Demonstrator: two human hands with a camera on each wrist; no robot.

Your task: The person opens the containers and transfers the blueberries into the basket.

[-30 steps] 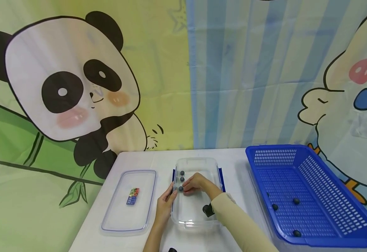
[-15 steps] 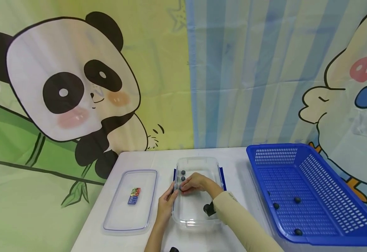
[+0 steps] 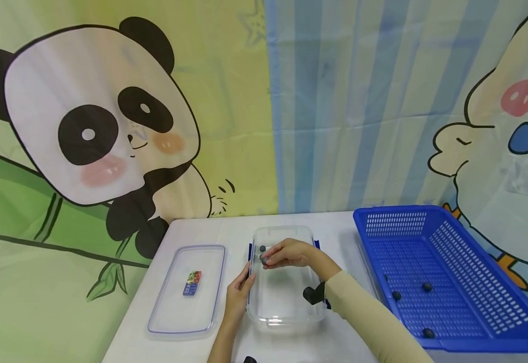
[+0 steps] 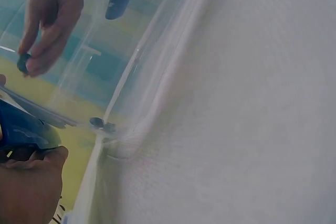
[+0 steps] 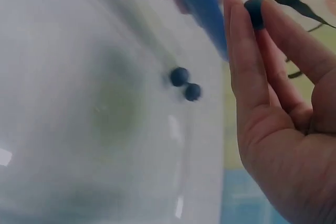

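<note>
My right hand is over the left part of a clear plastic box. Between its thumb and fingertips it pinches a dark blueberry, held above the box floor. Two more blueberries lie close together by the box wall in the right wrist view. In the head view one blueberry shows beyond my fingers. My left hand grips the box's left side at a blue latch, thumb toward the rim.
A clear lid with a small colourful label lies to the left. On the right stands a blue plastic basket with several dark berries. A printed curtain hangs behind the white table.
My right hand has pinched the nearest blueberry by the left wall and raised it, shifting a little away from me. The left hand stays on the box side.
</note>
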